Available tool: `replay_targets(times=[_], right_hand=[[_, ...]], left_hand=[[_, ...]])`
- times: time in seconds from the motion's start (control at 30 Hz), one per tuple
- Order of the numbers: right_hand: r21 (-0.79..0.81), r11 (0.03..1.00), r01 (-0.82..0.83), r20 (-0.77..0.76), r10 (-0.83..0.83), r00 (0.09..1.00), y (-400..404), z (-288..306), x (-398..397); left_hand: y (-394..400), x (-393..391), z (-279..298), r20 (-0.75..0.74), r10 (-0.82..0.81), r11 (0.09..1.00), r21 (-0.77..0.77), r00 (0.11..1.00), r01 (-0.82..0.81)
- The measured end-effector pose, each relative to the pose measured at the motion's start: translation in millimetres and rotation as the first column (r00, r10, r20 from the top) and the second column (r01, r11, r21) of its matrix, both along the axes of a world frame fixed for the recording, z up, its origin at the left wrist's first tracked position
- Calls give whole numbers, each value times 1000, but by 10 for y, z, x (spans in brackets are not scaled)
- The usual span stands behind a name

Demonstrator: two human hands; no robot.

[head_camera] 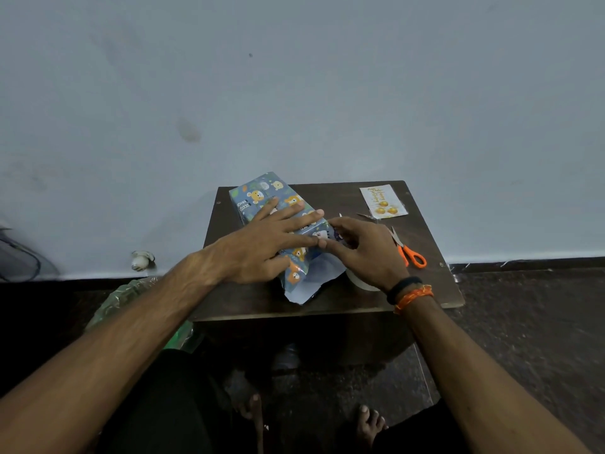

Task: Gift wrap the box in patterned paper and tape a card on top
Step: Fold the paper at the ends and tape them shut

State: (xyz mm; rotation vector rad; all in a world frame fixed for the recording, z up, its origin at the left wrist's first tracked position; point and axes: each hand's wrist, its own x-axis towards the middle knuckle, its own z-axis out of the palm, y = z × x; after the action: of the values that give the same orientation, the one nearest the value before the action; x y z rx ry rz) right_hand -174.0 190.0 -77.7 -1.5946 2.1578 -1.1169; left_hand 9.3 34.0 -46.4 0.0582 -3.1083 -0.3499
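The light, stiff box (262, 199) is pressed flat by the left hand (262, 244); thin, tearable paper (302, 280) is pinched at 3 o'clock by the right hand (363, 247)

box (262, 198): wrapped in blue bear-print paper, lying diagonal on table; near end's paper flaps open | card (383, 202): white, gold balloons, flat, far-right corner

Partly hidden things on the tabletop

The right hand (363, 253) covers most of the tape roll (358, 281); the card's (383, 202) gold lettering is too small to read.
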Motion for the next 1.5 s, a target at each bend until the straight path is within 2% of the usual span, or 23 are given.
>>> replay_targets(times=[0.13,0.37,0.47,0.53,0.63,0.7,0.73,0.8,0.87,0.93,1.0,1.13,1.2,1.27,1.33,1.4,1.43,1.47,1.5], right_hand=[[-11,1000,6,-78,-7,997,-71,-18,-28],[-64,997,34,-116,-41,992,-143,-5,1],[-61,996,60,-122,-67,990,-195,-20,9],[-47,996,71,-135,-77,988,-220,-42,1],[-36,995,96,-136,-100,986,-222,-51,-11],[-6,994,105,-150,-104,983,-219,-51,-5],[11,994,108,-166,-105,981,-224,-51,5],[26,993,115,-180,-109,978,-230,-45,20],[38,992,121,-171,-113,979,-238,-43,20],[62,991,116,-169,-104,980,-237,-42,16],[76,991,108,-168,-94,981,-243,-62,12],[40,996,83,-163,-75,984,-229,-83,2],[-9,998,65,-108,-66,992,-198,-57,5],[-103,991,89,15,-87,996,-164,-29,28],[-246,950,193,333,-105,937,-151,21,45],[-270,907,325,699,-47,713,-177,86,19],[-253,902,349,802,-6,598,-186,105,-8],[-248,906,343,847,31,531,-185,116,-32],[-256,911,322,860,63,506,-184,122,-33]], left_hand=[[53,-14,-32,-62,42,996,78,997,-37],[94,-33,-45,-58,96,993,78,994,-92],[106,-61,-95,-126,120,991,78,985,-111],[146,-82,-74,-219,152,981,148,964,-121],[172,-166,36,-265,270,940,282,926,-193],[144,-261,128,-280,282,953,192,918,-234],[120,-316,181,-244,279,959,118,929,-257],[69,-440,275,-58,341,938,-40,938,-344],[49,-531,307,141,460,885,-147,877,-441],[34,-579,290,268,554,832,-140,788,-537],[-14,-597,273,329,599,788,-84,730,-609],[-11,-632,377,371,602,773,-47,707,-633],[12,-612,453,347,618,757,-19,706,-653],[-24,-556,512,322,638,731,34,700,-682],[-100,-465,579,284,671,673,154,685,-723],[-145,-353,703,247,703,499,496,667,-711],[-138,-295,772,234,700,380,679,675,-629],[-129,-238,832,240,680,265,800,693,-538],[-128,-184,877,244,656,172,873,714,-457]])
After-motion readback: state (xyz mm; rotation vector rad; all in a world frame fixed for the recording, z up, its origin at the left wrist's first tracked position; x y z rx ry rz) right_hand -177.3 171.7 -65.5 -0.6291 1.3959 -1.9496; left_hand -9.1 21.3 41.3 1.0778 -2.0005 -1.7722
